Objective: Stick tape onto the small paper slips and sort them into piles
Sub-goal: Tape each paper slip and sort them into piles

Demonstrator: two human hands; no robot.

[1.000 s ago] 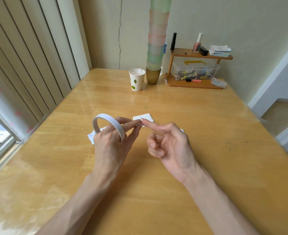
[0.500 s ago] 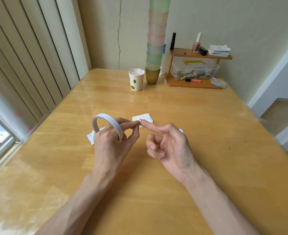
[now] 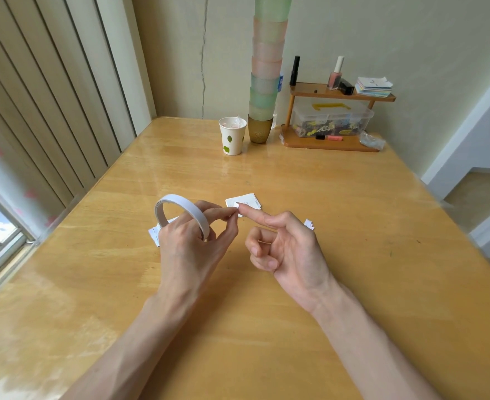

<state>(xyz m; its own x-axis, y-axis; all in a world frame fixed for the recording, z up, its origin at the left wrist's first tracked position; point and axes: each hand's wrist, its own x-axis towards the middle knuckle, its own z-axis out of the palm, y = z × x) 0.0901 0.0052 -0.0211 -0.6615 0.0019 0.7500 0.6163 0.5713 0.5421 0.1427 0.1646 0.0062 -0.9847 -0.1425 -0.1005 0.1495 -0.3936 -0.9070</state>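
A white tape roll hangs as a ring over the fingers of my left hand, held above the wooden table. My left thumb and forefinger pinch the tape's free end just right of the roll. My right hand is beside it, forefinger stretched out with its tip touching that tape end, the other fingers curled and holding nothing. A small pile of paper slips lies just behind the fingertips. More slips peek out left of my left hand, and another slip shows behind my right hand.
At the table's far edge stand a paper cup with scraps in it, a tall stack of coloured cups and a small wooden shelf with a plastic box and bottles. Vertical blinds and a window run along the left.
Both hands have stayed almost still. The right forefinger tip remains at the tape end pinched in my left fingers.
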